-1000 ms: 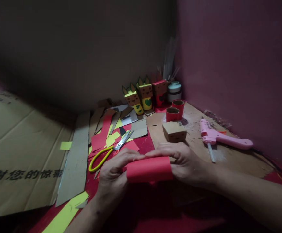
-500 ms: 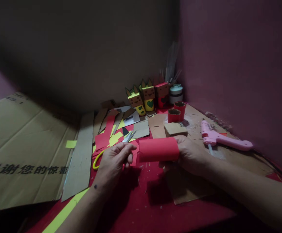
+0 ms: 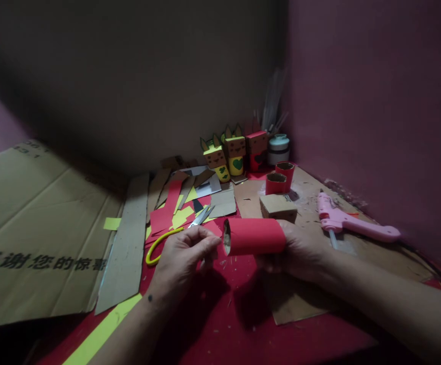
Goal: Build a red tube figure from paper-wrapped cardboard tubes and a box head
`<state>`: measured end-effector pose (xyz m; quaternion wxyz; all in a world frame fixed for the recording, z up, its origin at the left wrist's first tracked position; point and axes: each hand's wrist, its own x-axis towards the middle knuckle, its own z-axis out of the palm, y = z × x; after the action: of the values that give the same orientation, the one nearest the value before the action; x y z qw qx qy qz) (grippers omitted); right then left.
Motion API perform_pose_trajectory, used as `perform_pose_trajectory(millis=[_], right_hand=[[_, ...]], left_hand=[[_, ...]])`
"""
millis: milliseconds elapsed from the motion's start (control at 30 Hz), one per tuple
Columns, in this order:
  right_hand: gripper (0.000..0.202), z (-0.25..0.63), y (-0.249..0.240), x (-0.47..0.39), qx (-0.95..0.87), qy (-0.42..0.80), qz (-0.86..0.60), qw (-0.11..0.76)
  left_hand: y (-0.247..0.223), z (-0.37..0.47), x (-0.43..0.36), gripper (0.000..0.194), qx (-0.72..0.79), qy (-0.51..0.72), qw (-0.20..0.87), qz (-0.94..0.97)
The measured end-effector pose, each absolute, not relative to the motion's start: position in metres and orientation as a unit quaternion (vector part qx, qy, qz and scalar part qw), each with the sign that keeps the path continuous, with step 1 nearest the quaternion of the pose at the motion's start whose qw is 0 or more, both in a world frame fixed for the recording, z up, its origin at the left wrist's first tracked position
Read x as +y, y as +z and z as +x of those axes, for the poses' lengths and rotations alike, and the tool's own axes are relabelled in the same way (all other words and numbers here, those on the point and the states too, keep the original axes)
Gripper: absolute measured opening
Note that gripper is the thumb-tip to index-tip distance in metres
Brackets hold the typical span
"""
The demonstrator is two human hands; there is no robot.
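A cardboard tube wrapped in red paper (image 3: 256,236) lies level in the air above the red table. My right hand (image 3: 294,251) grips its right end. At the tube's left end the brown hollow opening shows. My left hand (image 3: 195,253) is just left of that opening, with thumb and fingers pinched together; whether anything is between them I cannot make out. Behind my left hand lie scissors with yellow handles (image 3: 157,246), their blades apart. A small cardboard box (image 3: 278,207) stands just beyond the tube.
Two red tubes (image 3: 276,183) stand behind the box. At the right lies a pink glue gun (image 3: 352,223). Decorated box-headed figures (image 3: 235,147) and a lidded jar (image 3: 279,148) stand at the back. Paper scraps (image 3: 163,218) and a large cardboard sheet (image 3: 41,233) lie left.
The red tube has turned so that its left opening now shows. My left hand has shifted slightly right, its fingertips close to the tube's end. The whole view has moved a little.
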<state>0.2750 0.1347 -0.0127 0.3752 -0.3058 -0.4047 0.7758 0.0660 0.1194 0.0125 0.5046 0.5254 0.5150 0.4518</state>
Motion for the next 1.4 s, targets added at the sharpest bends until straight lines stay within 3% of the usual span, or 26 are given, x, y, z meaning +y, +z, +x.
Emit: perform_pose_trajectory(millis=[267, 467, 600, 733, 967, 1100, 1400], right_hand=[[0.023, 0.274, -0.017, 0.139, -0.328, 0.811, -0.319, 0.365], [0.014, 0.274, -0.023, 0.14, -0.341, 0.808, -0.305, 0.372], [0.018, 0.274, -0.021, 0.139, -0.36, 0.799, -0.305, 0.374], [0.022, 0.273, -0.017, 0.137, -0.41, 0.764, -0.305, 0.394], [0.019, 0.273, -0.008, 0.131, -0.44, 0.751, -0.299, 0.391], [0.013, 0.27, -0.002, 0.124, -0.428, 0.763, -0.31, 0.373], [0.013, 0.273, -0.001, 0.121, -0.501, 0.722, -0.299, 0.372]], left_hand=[[0.01, 0.067, 0.121, 0.026, 0.496, 0.456, 0.545, 0.499], [0.012, 0.068, 0.116, 0.028, 0.493, 0.465, 0.537, 0.502], [0.012, 0.067, 0.114, 0.043, 0.5, 0.443, 0.506, 0.546], [0.009, 0.065, 0.114, 0.022, 0.46, 0.382, 0.573, 0.561], [0.009, 0.066, 0.114, 0.025, 0.46, 0.33, 0.631, 0.531], [0.014, 0.075, 0.108, 0.01, 0.486, 0.309, 0.596, 0.559], [0.017, 0.077, 0.102, 0.009, 0.491, 0.373, 0.563, 0.551]])
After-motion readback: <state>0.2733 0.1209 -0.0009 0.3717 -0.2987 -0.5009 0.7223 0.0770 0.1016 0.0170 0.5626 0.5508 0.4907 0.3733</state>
